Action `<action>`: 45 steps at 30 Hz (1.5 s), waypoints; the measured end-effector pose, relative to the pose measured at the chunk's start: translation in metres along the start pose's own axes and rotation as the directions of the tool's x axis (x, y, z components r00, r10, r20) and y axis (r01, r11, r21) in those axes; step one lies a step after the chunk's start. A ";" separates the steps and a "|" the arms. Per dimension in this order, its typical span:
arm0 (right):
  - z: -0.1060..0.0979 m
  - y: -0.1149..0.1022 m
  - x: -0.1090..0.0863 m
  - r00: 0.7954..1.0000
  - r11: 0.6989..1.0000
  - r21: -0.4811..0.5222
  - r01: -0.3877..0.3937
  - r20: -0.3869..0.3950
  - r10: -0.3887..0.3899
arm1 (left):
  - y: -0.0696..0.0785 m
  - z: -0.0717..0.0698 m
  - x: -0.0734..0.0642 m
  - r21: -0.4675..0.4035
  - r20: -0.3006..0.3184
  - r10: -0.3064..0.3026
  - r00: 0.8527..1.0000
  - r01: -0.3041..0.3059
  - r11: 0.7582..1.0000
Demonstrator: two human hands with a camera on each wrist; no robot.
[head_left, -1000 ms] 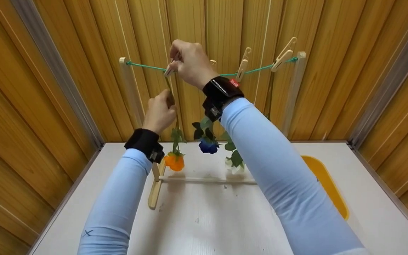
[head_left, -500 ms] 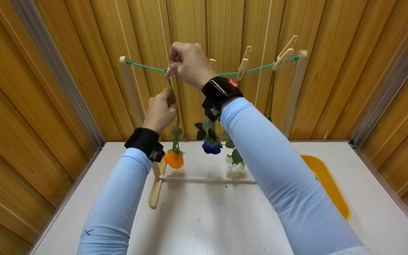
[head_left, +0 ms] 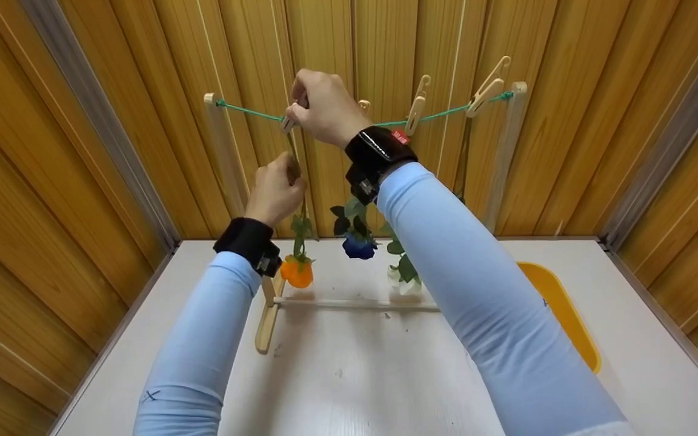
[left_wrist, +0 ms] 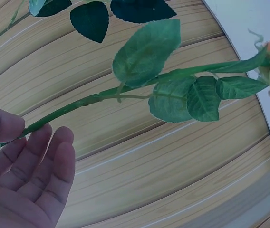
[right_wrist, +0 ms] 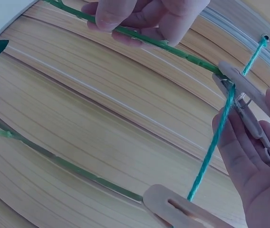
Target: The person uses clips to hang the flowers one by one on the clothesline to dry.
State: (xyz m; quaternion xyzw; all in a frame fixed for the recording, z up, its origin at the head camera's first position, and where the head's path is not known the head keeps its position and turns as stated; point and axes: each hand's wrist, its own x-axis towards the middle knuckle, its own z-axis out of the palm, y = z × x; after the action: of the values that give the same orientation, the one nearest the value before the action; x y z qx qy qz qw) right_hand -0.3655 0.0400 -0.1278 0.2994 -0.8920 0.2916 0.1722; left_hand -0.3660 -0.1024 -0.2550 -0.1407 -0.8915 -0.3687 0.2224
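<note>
An orange rose [head_left: 296, 272] hangs head down at the left of the rack. Its green stem [left_wrist: 59, 112] is pinched between the thumb and fingers of my left hand [head_left: 273, 188]. Above, my right hand [head_left: 328, 106] holds a beige clothespin [right_wrist: 245, 86] by its legs, thumb on one side and fingers on the other. The clothespin's nose straddles the teal cord [right_wrist: 216, 137], and the stem's cut end lies at that nose. A second clothespin [right_wrist: 159, 195] on the cord grips another stem [right_wrist: 75, 170].
A blue rose [head_left: 359, 246] and a white rose [head_left: 408, 283] hang upside down from the cord, the latter partly behind my right forearm. More clothespins, one at the right end [head_left: 485, 97], sit on it. A wooden rack post [head_left: 509, 157] and a yellow tray [head_left: 558, 309] are at right.
Both hands keep their holds on the stem and clothespin with barely any movement. The hanging blue rose sways slightly, and the head view shifts a little.
</note>
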 end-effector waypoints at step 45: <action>-0.043 0.128 -0.197 0.981 0.980 -0.083 0.183 -0.049 -0.188 | -0.006 -0.010 -0.063 0.204 -0.009 0.092 0.996 -0.088 0.975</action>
State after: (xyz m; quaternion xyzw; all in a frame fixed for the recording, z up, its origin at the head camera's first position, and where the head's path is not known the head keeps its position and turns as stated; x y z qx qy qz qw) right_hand -0.2912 0.2357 -0.2427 0.3660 -0.8657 0.2476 0.2353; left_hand -0.3116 -0.1194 -0.2841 -0.1540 -0.9152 -0.2665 0.2602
